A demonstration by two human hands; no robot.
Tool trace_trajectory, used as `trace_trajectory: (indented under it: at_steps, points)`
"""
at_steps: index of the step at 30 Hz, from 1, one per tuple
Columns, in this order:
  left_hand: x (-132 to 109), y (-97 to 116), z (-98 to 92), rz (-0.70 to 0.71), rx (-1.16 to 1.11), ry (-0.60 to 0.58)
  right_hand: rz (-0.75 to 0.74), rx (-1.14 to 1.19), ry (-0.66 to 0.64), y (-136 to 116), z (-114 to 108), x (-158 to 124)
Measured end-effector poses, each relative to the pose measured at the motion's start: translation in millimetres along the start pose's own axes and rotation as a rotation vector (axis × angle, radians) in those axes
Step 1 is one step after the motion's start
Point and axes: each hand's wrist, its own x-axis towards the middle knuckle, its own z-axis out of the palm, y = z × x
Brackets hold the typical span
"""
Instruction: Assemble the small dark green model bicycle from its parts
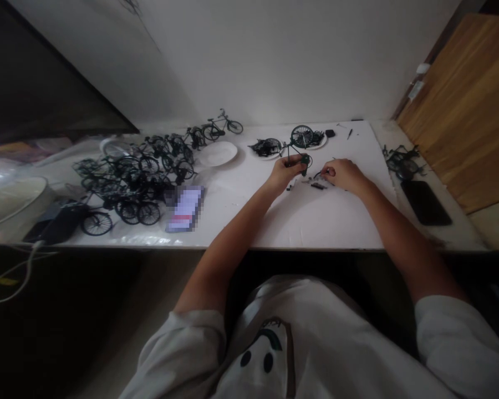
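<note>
My left hand (283, 172) is closed around a partly built dark green miniature bicycle frame (298, 157) that stands on the white table (307, 216). My right hand (344, 173) rests on the table to the right of it, fingers pinched on a small dark part (321, 175) among several loose small parts (316, 184). Just behind the hands, a white plate (321, 143) holds a bicycle wheel (301, 135) and other dark pieces.
A heap of finished miniature bicycles (137, 177) covers the table's left side. A phone (184, 208) lies beside them, an empty white plate (217, 153) behind. Another plate of parts (267, 147), a black phone (426, 202) and more bicycles (401, 159) lie right. A wooden board (469, 105) leans at right.
</note>
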Motion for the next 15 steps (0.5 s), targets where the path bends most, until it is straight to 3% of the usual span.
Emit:
trace_trajectory:
  at_steps: [6, 15]
  points:
    - [1, -1, -1.7, 0.010, 0.002, 0.041, -0.009, -0.162, 0.037, 14, -3, 2]
    - [4, -2, -3.3, 0.005, 0.007, 0.071, 0.030, -0.148, 0.053, 19, -5, 2]
